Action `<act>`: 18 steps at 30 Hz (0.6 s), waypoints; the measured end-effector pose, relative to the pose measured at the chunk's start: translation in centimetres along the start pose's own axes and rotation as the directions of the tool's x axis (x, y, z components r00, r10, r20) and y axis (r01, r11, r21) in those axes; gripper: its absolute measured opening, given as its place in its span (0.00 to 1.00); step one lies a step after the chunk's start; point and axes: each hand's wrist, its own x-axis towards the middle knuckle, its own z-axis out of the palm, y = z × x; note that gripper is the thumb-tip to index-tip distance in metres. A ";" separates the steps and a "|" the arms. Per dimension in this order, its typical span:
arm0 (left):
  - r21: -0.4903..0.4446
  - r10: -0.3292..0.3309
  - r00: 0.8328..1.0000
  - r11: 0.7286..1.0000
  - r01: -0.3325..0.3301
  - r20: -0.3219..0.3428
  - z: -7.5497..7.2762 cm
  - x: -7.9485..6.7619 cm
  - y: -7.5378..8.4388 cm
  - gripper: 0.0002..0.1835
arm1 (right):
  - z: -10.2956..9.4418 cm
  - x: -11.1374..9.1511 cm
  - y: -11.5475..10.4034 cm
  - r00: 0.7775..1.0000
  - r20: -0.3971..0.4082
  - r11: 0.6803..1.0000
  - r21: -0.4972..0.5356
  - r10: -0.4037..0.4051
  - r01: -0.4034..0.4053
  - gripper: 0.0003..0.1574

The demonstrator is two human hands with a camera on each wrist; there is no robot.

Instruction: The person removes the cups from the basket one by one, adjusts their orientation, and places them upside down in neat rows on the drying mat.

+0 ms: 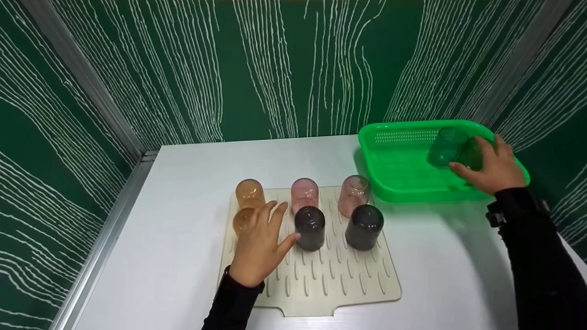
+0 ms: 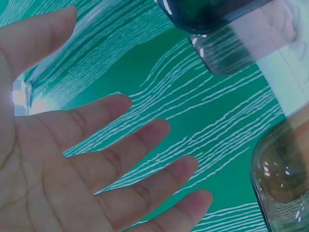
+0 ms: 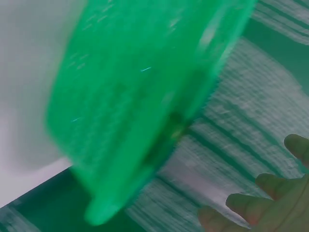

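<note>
My left hand (image 1: pixel 259 247) hovers over the beige ridged mat (image 1: pixel 316 293), its fingers spread and relaxed. The left wrist view shows the palm with nothing in it. Close to its thumb stands a dark grey glass (image 1: pixel 310 233), and its fingers partly cover an amber glass (image 1: pixel 241 221). Behind are another amber glass (image 1: pixel 250 190), a pink glass (image 1: pixel 304 191) and a pale pinkish glass (image 1: pixel 355 192); a second dark glass (image 1: pixel 364 228) stands at the right. My right hand (image 1: pixel 495 169) reaches over the green basket (image 1: pixel 399 183), fingers apart, beside a tinted glass (image 1: pixel 468 156).
Another bluish-green looking glass (image 1: pixel 442 151) leans inside the basket at its back right. The mat and basket lie on a white table (image 1: pixel 174 220). Green walls (image 1: pixel 312 68) with white wavy lines enclose the table at the back and sides.
</note>
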 end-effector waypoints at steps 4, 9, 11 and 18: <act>0.015 0.012 1.000 1.000 -0.012 0.000 0.1 -0.1 0.0 0.37 | 0.2 0.1 2.2 0.993 0.070 0.995 -0.054 0.091 -0.087 0.64; 0.028 0.022 1.000 0.999 -0.022 -0.008 0.1 0.0 0.1 0.36 | 0.8 0.2 4.1 0.966 0.173 0.975 -0.143 0.194 -0.171 0.72; 0.031 0.023 1.000 0.999 -0.023 -0.008 0.2 0.0 0.2 0.36 | 0.8 0.3 4.3 0.953 0.205 0.965 -0.187 0.223 -0.185 0.73; 0.027 0.019 1.000 0.999 -0.018 -0.012 0.2 0.0 0.2 0.36 | -0.2 0.5 3.0 0.929 0.281 0.954 -0.246 0.241 -0.173 0.52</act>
